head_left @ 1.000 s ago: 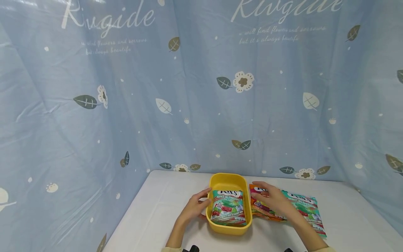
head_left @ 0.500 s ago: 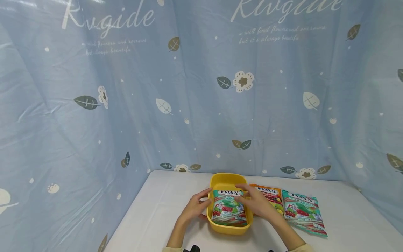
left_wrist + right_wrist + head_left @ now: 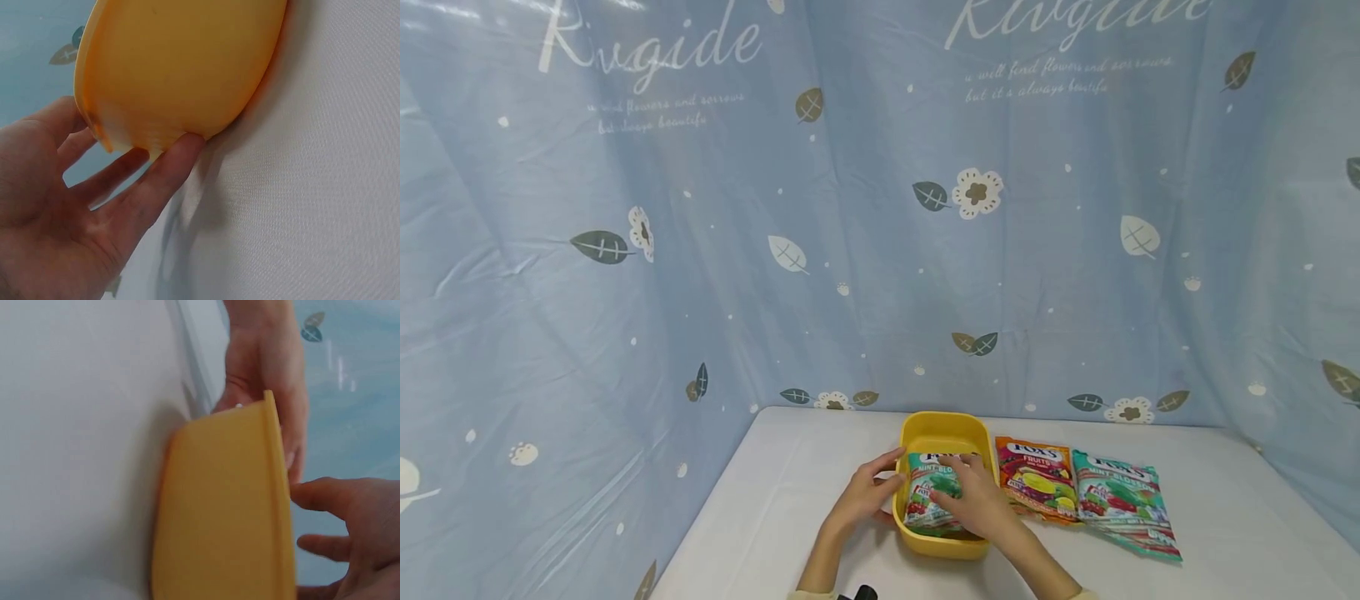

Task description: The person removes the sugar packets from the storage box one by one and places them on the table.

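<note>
A yellow plastic box point(image 3: 943, 548) sits on the white table, and inside it lies a green Fox's mint-blossom candy bag point(image 3: 925, 508). The left hand point(image 3: 859, 497) rests against the box's left side. In the left wrist view, that hand's extended fingers point(image 3: 169, 165) touch the outer wall near its base. Over the box, the right hand point(image 3: 983, 504) has its fingers spread across the candy bag, covering its right part. The right wrist view shows the right hand point(image 3: 365, 531) above the box's rim, its fingertips partly hidden behind the wall.
Right of the box lies an orange Fox's fruits candy bag point(image 3: 1037, 479), with a second mint-blossom bag point(image 3: 1126, 504) beside it. A blue patterned curtain point(image 3: 880, 250) hangs behind and to the left of the table.
The right hand has moved left, from over the orange bag to over the candy bag in the box, uncovering the orange bag. The left hand stays in place.
</note>
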`<state>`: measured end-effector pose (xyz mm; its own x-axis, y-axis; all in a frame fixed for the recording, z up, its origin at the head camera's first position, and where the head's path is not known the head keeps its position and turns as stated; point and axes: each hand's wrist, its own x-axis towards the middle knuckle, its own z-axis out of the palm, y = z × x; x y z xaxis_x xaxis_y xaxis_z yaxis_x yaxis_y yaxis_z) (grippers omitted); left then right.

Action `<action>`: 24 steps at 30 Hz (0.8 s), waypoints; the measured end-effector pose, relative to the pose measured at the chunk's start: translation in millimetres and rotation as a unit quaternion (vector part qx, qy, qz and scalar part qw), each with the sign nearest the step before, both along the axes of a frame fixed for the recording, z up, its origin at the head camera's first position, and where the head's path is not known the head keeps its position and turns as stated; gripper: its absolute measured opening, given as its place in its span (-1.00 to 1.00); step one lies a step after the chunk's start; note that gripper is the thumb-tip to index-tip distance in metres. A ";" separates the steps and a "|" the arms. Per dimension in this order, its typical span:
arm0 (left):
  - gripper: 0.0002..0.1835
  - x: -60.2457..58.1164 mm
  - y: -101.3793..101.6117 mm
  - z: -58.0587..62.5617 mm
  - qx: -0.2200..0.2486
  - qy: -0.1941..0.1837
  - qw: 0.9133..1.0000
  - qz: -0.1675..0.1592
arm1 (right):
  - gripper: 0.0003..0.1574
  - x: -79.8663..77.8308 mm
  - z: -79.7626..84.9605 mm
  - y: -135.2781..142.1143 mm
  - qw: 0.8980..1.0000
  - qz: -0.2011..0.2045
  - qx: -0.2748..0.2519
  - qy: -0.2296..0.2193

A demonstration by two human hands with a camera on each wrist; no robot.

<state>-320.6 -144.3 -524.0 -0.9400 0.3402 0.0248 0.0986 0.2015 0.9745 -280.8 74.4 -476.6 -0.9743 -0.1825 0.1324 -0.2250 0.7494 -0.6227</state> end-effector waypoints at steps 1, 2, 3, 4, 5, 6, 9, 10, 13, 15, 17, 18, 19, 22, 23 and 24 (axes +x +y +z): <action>-0.45 0.2 0.3 0.0 0.000 0.000 1.000 0.000 | -0.29 -0.2 -3.0 -1.2 1.000 -0.006 0.005 -0.001; -0.45 0.8 0.6 0.3 0.001 -0.001 1.000 0.000 | -0.28 -0.5 -5.7 -2.2 1.000 -0.011 0.008 -0.003; -0.44 1.2 1.0 0.4 0.001 -0.001 1.000 0.000 | -0.27 -0.8 -8.4 -2.8 1.000 -0.017 0.011 -0.007; -0.44 1.6 1.3 0.4 0.002 -0.001 1.000 0.000 | -0.25 -1.1 -10.7 -3.2 1.000 -0.023 0.012 -0.012; -0.43 1.7 1.7 0.5 0.002 -0.002 1.000 0.000 | -0.23 -1.4 -12.5 -3.5 0.999 -0.029 0.013 -0.015; -0.43 1.8 2.0 0.6 0.002 -0.002 1.000 0.000 | -0.22 -1.7 -13.8 -3.9 0.999 -0.034 0.017 -0.017; -0.43 1.2 2.5 1.0 0.002 -0.003 1.000 0.002 | -0.20 -2.5 -14.7 -5.5 0.998 -0.049 0.022 -0.022; -0.42 0.9 2.6 1.2 0.002 -0.002 1.000 0.002 | -0.20 -3.1 -14.7 -6.2 0.998 -0.054 0.024 -0.023; -0.43 0.2 2.6 2.3 -0.002 -0.001 1.000 0.005 | -0.19 -6.5 -16.7 -8.4 0.997 -0.070 0.024 -0.024; -0.42 0.2 2.5 2.7 -0.006 0.000 1.000 0.006 | -0.19 -9.0 -18.3 -9.8 0.996 -0.081 0.023 -0.026; -0.42 0.5 2.4 3.0 -0.008 -0.001 1.000 0.005 | -0.18 -11.4 -20.0 -10.8 0.996 -0.087 0.019 -0.026; -0.42 0.5 2.2 2.9 -0.008 -0.001 1.000 0.004 | -0.18 -12.2 -20.6 -11.0 0.996 -0.090 0.016 -0.025; -0.42 0.5 2.1 2.9 -0.008 -0.002 1.000 0.004 | -0.18 -13.1 -21.2 -11.1 0.996 -0.090 0.014 -0.023; -0.42 0.1 1.5 2.8 -0.010 -0.005 1.000 0.004 | -0.15 -15.0 -21.9 -11.1 0.995 -0.090 0.012 -0.027; -0.42 -0.2 1.2 2.7 -0.010 -0.005 1.000 0.004 | -0.13 -15.5 -21.7 -11.3 0.995 -0.091 0.011 -0.029; -0.42 -0.4 0.8 2.6 -0.011 -0.004 1.000 0.005 | -0.11 -15.8 -21.6 -11.7 0.995 -0.093 0.011 -0.033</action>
